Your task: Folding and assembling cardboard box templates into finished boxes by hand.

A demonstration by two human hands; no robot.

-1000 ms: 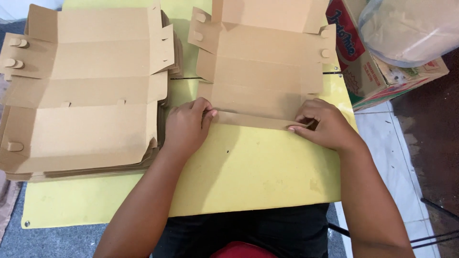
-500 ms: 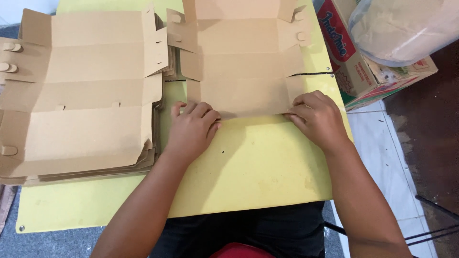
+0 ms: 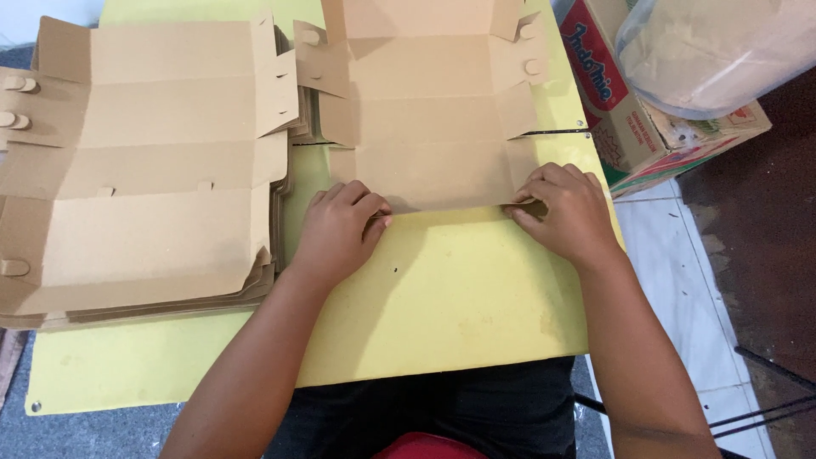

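A flat die-cut cardboard box blank (image 3: 429, 110) lies on the yellow table top (image 3: 442, 297), squarely in front of the person, its near edge folded over into a narrow strip. The left hand (image 3: 338, 231) presses down on the left end of that strip with fingers curled, knuckles up; the right hand (image 3: 568, 211) pinches and presses the right end, fingertips (image 3: 520, 204) tucked at the fold. Neither hand is loose: both are bearing on the same blank. Just to the left sits a stack of identical unfolded blanks (image 3: 136, 170), its edge touching or nearly touching the worked sheet. The risk appears to lie in uneven pressure: if one hand pushes harder, the crease may run off the scored line and skew. The blank could also slide on the smooth table, since only its near edge is held. The side flaps (image 3: 518, 110) stand slightly raised and might catch on the stack beside them. At the table's right edge a printed carton (image 3: 629, 110) holding a clear plastic bag (image 3: 714, 51) stands apart from the work.
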